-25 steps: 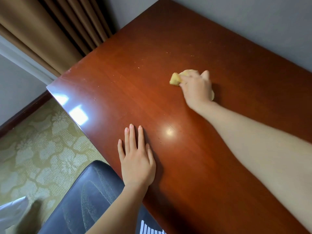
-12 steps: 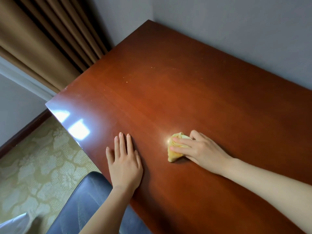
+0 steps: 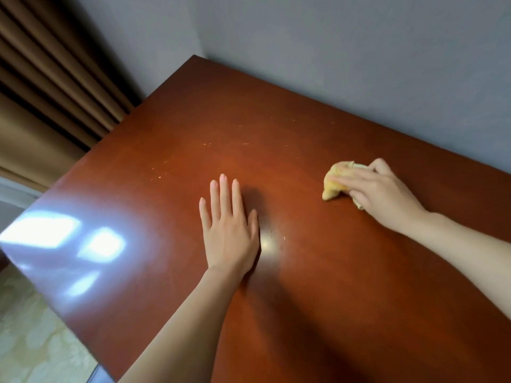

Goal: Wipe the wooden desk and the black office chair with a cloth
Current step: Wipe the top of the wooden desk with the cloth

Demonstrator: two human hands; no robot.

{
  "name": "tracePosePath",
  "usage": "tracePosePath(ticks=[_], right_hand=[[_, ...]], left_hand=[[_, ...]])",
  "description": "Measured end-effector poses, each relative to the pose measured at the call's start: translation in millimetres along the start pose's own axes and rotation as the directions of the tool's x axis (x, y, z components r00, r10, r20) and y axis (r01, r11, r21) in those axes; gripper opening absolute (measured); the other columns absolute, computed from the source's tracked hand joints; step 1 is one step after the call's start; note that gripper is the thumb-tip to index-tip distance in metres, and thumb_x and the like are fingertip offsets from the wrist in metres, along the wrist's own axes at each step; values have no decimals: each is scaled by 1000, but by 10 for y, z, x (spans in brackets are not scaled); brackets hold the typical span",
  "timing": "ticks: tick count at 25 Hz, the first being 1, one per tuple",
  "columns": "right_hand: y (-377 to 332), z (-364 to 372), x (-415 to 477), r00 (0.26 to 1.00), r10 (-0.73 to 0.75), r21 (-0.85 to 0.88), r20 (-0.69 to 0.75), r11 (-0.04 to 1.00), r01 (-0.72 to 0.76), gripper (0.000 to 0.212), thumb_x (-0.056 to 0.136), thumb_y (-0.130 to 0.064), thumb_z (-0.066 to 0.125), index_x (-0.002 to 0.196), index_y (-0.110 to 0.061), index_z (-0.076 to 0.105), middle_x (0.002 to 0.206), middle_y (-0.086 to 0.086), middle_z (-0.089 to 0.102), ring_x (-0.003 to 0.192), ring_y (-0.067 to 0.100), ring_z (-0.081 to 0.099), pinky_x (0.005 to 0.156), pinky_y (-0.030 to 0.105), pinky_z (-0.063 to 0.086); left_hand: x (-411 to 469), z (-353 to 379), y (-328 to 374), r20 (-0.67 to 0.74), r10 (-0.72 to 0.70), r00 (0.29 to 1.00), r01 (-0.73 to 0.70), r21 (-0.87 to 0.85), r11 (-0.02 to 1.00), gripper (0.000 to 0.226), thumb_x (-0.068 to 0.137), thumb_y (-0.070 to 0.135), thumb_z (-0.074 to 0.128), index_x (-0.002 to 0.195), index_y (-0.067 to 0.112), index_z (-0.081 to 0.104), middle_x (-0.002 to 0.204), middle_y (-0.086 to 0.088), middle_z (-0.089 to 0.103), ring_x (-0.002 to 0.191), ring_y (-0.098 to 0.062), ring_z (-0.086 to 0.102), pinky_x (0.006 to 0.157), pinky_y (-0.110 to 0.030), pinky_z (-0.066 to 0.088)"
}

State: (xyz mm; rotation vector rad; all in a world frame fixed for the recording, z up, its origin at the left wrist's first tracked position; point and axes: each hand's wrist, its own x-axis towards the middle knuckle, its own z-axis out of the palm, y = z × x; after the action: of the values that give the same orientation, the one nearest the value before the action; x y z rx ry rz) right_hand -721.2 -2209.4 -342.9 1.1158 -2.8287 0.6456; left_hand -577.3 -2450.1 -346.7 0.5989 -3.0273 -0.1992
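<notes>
The desk-wiping step is under way. The right hand [image 3: 383, 190] presses the bunched yellow cloth [image 3: 336, 181] onto the wooden surface [image 3: 318, 286], right of centre, its grip curled over it. The cloth's long axis runs near-to-far, its uncovered end toward the left. The left hand [image 3: 231, 230] lies flat, fingers straight. Next, the crumbs [image 3: 159, 177] farther left likely need sweeping.

Hands: two, a left hand [image 3: 231, 233] and a right hand [image 3: 383, 193]
Cloths: one yellow cloth [image 3: 336, 181]
Tabletops: one reddish wooden tabletop [image 3: 318, 299]
Curtains: one brown pleated curtain [image 3: 47, 100]
Walls: one grey wall [image 3: 345, 51]
</notes>
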Motion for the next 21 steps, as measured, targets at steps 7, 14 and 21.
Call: tracePosePath(ticks=[7,14,21], right_hand=[[340,251,1011,867,392,-107,-306,891,-441,27,97,-25,46,117,-17,62,128,0,59,98,35,43,86,41,34],[26,518,1782,885,404,-147,-234,885,-442,30,98,-29,42,123,-27,57,134,-6,52,112,31,40,86,37,31],[-603,598,1075,998,-54,-29,-14,998,54,32,93,-29,54,125,-31,60,128,-7,58,89,23,37,78,38,35]], left_hand=[[190,179,5,-39,-63,997,56,-148,987,63,95,47,14,153,25,6,161,0,-9,144,-10,-22,116,-31,-17],[236,204,24,-49,-42,998,31,-205,978,64,92,46,12,153,29,8,160,4,-4,144,-7,-17,116,-28,-14],[255,198,-6,-61,-50,997,37,-195,980,67,91,46,12,153,20,11,161,2,-1,142,-3,-19,117,-29,-10]])
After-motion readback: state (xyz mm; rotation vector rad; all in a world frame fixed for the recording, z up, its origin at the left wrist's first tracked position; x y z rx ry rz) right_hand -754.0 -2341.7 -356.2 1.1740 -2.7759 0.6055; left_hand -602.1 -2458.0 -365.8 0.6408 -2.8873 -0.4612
